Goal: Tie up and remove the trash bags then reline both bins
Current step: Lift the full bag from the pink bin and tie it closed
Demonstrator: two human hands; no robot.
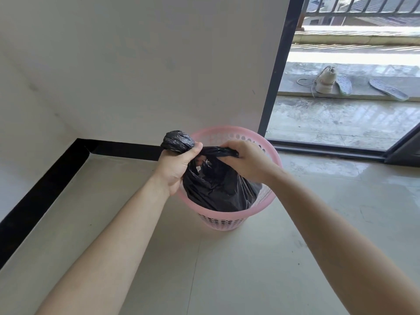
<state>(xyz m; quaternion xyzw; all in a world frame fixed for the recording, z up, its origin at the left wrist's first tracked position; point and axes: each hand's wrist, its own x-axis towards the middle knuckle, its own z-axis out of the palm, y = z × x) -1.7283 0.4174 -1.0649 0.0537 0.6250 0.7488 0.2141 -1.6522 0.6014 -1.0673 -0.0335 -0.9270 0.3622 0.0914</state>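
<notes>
bag: black crinkled plastic trash bag (pixel 218 189), seated in bin
bin: round pink perforated plastic bin (pixel 229 220)
left hand (pixel 179 165): grip closed on bunched bag edge
right hand (pixel 246 159): grip closed on opposite edge

Both hands (pixel 179 164) — gathered black bag (pixel 218 189)

Both forearms reach forward, left hand (pixel 179 165) and right hand (pixel 246 161) fisted.

Two bare forearms, no sleeves in view; hands (pixel 179 163) ungloved, no rings, watch or bands.
</notes>
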